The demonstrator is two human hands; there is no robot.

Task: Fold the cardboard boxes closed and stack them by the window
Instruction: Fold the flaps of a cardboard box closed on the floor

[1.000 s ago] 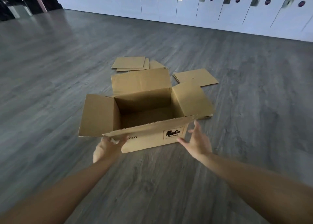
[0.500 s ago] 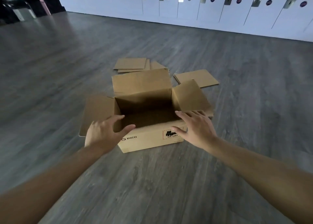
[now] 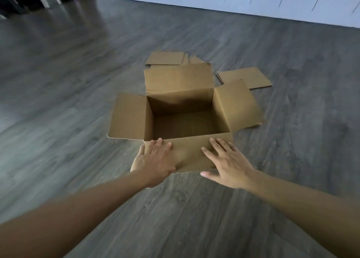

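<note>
Your left hand (image 3: 153, 160) and right hand (image 3: 229, 161) lie spread flat on the near flap of the open brown cardboard box (image 3: 185, 119) on the grey wood floor (image 3: 58, 102); flat cardboard sheets (image 3: 244, 77) lie just behind it. No writing shows.

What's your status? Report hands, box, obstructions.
Left hand and right hand flat on near flap. Box open, four flaps out. Flat cardboard sheets behind, nothing blocking.
</note>
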